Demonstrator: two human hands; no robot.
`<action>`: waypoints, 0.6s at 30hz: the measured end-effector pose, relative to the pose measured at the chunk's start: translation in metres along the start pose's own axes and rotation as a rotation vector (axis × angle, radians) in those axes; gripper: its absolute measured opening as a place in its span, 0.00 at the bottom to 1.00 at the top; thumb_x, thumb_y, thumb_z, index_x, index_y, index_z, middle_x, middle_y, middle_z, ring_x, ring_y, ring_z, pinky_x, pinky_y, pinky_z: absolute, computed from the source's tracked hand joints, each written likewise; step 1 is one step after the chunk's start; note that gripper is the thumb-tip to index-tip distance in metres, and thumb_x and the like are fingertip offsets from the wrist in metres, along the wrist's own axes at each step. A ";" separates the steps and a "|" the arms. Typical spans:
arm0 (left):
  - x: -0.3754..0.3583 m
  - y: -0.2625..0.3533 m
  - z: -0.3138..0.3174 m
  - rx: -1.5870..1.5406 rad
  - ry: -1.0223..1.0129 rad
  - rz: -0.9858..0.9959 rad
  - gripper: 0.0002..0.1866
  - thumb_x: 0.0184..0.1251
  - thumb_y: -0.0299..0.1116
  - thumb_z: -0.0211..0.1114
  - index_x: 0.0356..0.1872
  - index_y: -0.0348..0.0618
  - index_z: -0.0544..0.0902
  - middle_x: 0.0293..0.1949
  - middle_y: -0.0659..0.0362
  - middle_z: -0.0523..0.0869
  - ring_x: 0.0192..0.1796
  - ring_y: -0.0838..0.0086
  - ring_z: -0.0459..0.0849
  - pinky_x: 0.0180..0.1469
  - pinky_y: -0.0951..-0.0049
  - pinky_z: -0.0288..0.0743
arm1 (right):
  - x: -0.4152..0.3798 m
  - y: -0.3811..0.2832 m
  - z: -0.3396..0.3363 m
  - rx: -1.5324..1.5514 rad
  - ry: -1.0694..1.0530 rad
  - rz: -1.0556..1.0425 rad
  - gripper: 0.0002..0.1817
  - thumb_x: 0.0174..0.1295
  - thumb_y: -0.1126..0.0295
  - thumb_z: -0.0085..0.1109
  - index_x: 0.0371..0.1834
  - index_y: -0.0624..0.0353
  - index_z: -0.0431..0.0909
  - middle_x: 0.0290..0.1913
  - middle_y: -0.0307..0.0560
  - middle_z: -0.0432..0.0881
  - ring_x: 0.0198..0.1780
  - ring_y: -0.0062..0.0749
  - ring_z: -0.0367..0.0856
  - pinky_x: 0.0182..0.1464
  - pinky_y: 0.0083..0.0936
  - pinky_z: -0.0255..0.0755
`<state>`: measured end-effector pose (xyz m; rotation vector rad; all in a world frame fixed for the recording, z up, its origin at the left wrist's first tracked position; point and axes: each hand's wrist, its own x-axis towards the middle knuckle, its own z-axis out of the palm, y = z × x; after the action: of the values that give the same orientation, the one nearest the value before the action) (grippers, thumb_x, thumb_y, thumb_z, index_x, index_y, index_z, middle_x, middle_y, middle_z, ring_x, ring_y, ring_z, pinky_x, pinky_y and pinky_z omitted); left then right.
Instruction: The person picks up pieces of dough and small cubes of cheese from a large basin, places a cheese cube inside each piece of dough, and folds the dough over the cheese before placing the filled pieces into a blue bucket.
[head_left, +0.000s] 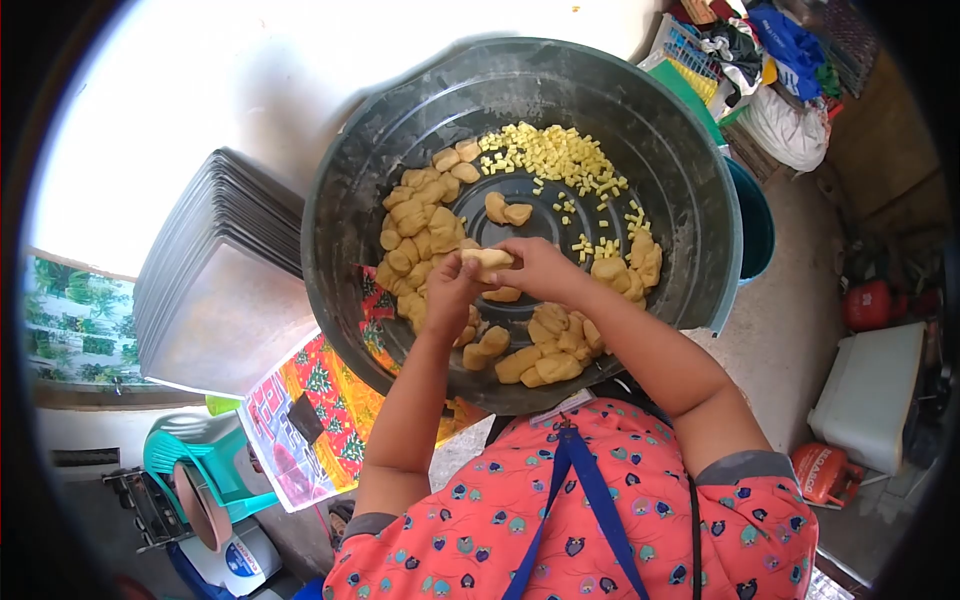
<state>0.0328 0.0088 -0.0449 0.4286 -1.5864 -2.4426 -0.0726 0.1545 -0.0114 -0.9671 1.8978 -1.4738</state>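
The dough piece [487, 260] is above the big dark tub [728, 215], its long axis going across from the left hand [453, 290] to the right hand [540, 268], both pinching it, with yellow cubes [555, 155] farther forward, nearer the right.

The large round dark-green basin [420, 110] under my fingers looks like plastic, mostly matt, with ridged walls and whitish scuffs that roughen its surface. The lumps of tan dough [410, 215] in it look soft, smooth and faintly satiny, while the small pale-yellow cut pieces [550, 150] look matt. My coral-red owl-print top [570, 500] is matt cloth, and the turquoise chair [235, 470] looks like smooth plastic with a slight shine.
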 end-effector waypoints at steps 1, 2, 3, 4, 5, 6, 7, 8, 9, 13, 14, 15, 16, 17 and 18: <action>-0.001 0.000 -0.006 0.045 0.004 -0.001 0.23 0.69 0.38 0.58 0.57 0.31 0.69 0.50 0.51 0.79 0.46 0.69 0.83 0.47 0.70 0.81 | 0.001 -0.001 -0.002 0.076 -0.034 0.097 0.15 0.58 0.64 0.63 0.41 0.65 0.80 0.26 0.43 0.82 0.28 0.25 0.79 0.33 0.25 0.72; -0.001 -0.002 -0.009 0.041 -0.030 -0.008 0.23 0.69 0.39 0.58 0.56 0.32 0.70 0.49 0.51 0.79 0.46 0.69 0.83 0.47 0.71 0.80 | 0.002 -0.002 -0.004 0.153 -0.067 0.195 0.15 0.59 0.64 0.62 0.42 0.65 0.80 0.27 0.42 0.82 0.28 0.23 0.78 0.32 0.23 0.72; -0.002 0.003 -0.007 0.038 -0.064 -0.015 0.23 0.68 0.40 0.59 0.56 0.32 0.71 0.49 0.51 0.79 0.46 0.69 0.83 0.48 0.71 0.80 | 0.003 -0.002 -0.007 0.230 -0.100 0.293 0.15 0.60 0.64 0.62 0.43 0.65 0.80 0.27 0.41 0.81 0.28 0.20 0.77 0.32 0.22 0.71; -0.003 0.007 -0.005 0.035 -0.099 -0.023 0.23 0.68 0.41 0.60 0.55 0.33 0.72 0.48 0.51 0.79 0.46 0.70 0.83 0.48 0.71 0.80 | 0.003 -0.002 -0.007 0.242 -0.073 0.299 0.14 0.61 0.65 0.61 0.43 0.64 0.80 0.28 0.40 0.81 0.28 0.18 0.76 0.32 0.20 0.71; -0.005 0.009 0.001 -0.102 -0.058 -0.010 0.22 0.67 0.40 0.60 0.55 0.34 0.73 0.46 0.52 0.80 0.44 0.71 0.84 0.46 0.73 0.80 | 0.003 -0.002 -0.008 0.254 -0.046 0.303 0.14 0.61 0.65 0.60 0.44 0.64 0.80 0.28 0.39 0.81 0.28 0.16 0.75 0.33 0.19 0.70; -0.009 0.018 0.019 -0.239 -0.018 0.004 0.21 0.67 0.39 0.61 0.54 0.34 0.74 0.44 0.54 0.81 0.42 0.72 0.84 0.44 0.74 0.80 | 0.004 -0.002 -0.009 0.266 -0.018 0.305 0.14 0.62 0.65 0.60 0.45 0.64 0.80 0.28 0.39 0.80 0.28 0.14 0.74 0.33 0.17 0.70; -0.010 0.024 0.028 -0.375 0.021 0.018 0.20 0.67 0.38 0.61 0.53 0.35 0.75 0.42 0.55 0.82 0.40 0.73 0.84 0.43 0.76 0.80 | 0.005 -0.004 -0.011 0.290 0.002 0.318 0.15 0.62 0.65 0.60 0.46 0.64 0.79 0.31 0.40 0.81 0.31 0.16 0.75 0.35 0.18 0.71; -0.008 0.020 0.026 -0.231 0.037 0.022 0.21 0.67 0.36 0.61 0.56 0.34 0.72 0.42 0.55 0.82 0.40 0.74 0.84 0.42 0.77 0.79 | 0.005 -0.004 -0.014 0.316 0.021 0.334 0.15 0.62 0.66 0.60 0.47 0.65 0.78 0.35 0.41 0.81 0.33 0.17 0.76 0.38 0.18 0.71; -0.005 0.015 0.024 -0.087 0.052 0.027 0.23 0.67 0.34 0.60 0.60 0.34 0.70 0.43 0.56 0.82 0.40 0.75 0.83 0.42 0.77 0.79 | 0.006 -0.004 -0.015 0.341 0.040 0.349 0.16 0.62 0.66 0.60 0.48 0.66 0.77 0.38 0.43 0.82 0.36 0.18 0.76 0.40 0.19 0.72; -0.004 0.005 0.016 0.311 -0.046 -0.011 0.29 0.67 0.27 0.58 0.67 0.36 0.61 0.49 0.56 0.79 0.41 0.78 0.81 0.40 0.80 0.76 | -0.001 -0.004 -0.005 0.218 0.033 0.166 0.15 0.58 0.69 0.62 0.48 0.62 0.78 0.39 0.44 0.83 0.39 0.23 0.79 0.43 0.21 0.73; -0.005 0.004 0.014 0.348 -0.087 -0.031 0.29 0.66 0.27 0.59 0.68 0.36 0.61 0.48 0.57 0.79 0.40 0.79 0.81 0.40 0.81 0.76 | -0.004 -0.005 -0.004 0.104 0.049 0.157 0.15 0.57 0.70 0.63 0.47 0.61 0.78 0.39 0.45 0.83 0.39 0.25 0.80 0.43 0.22 0.73; -0.006 0.003 0.013 0.385 -0.131 -0.050 0.30 0.66 0.26 0.59 0.68 0.37 0.60 0.48 0.58 0.79 0.39 0.80 0.80 0.39 0.81 0.75 | -0.009 -0.012 -0.007 -0.011 0.067 0.150 0.15 0.56 0.71 0.64 0.47 0.60 0.78 0.39 0.46 0.83 0.40 0.27 0.81 0.44 0.22 0.73; -0.008 0.004 0.017 0.422 -0.178 -0.068 0.30 0.65 0.25 0.59 0.68 0.38 0.60 0.48 0.59 0.79 0.38 0.80 0.80 0.39 0.82 0.74 | -0.018 -0.025 -0.014 -0.085 0.102 0.095 0.15 0.55 0.71 0.64 0.46 0.60 0.78 0.40 0.49 0.82 0.41 0.33 0.81 0.44 0.25 0.73; -0.013 0.001 0.026 0.205 -0.165 0.023 0.32 0.65 0.26 0.60 0.69 0.39 0.59 0.49 0.58 0.78 0.41 0.80 0.79 0.42 0.80 0.74 | -0.027 -0.040 -0.021 -0.161 0.135 0.039 0.15 0.54 0.71 0.64 0.45 0.60 0.78 0.41 0.53 0.82 0.42 0.39 0.81 0.45 0.28 0.74; -0.012 0.004 0.030 0.238 -0.206 -0.003 0.33 0.65 0.27 0.61 0.70 0.40 0.58 0.50 0.58 0.78 0.43 0.80 0.78 0.44 0.79 0.73 | -0.034 -0.057 -0.028 -0.234 0.163 -0.017 0.15 0.53 0.71 0.64 0.44 0.60 0.78 0.42 0.56 0.81 0.44 0.45 0.82 0.45 0.31 0.74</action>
<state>0.0342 0.0370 -0.0285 0.2191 -1.9723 -2.3737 -0.0628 0.1897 0.0509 -0.9930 2.2243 -1.3987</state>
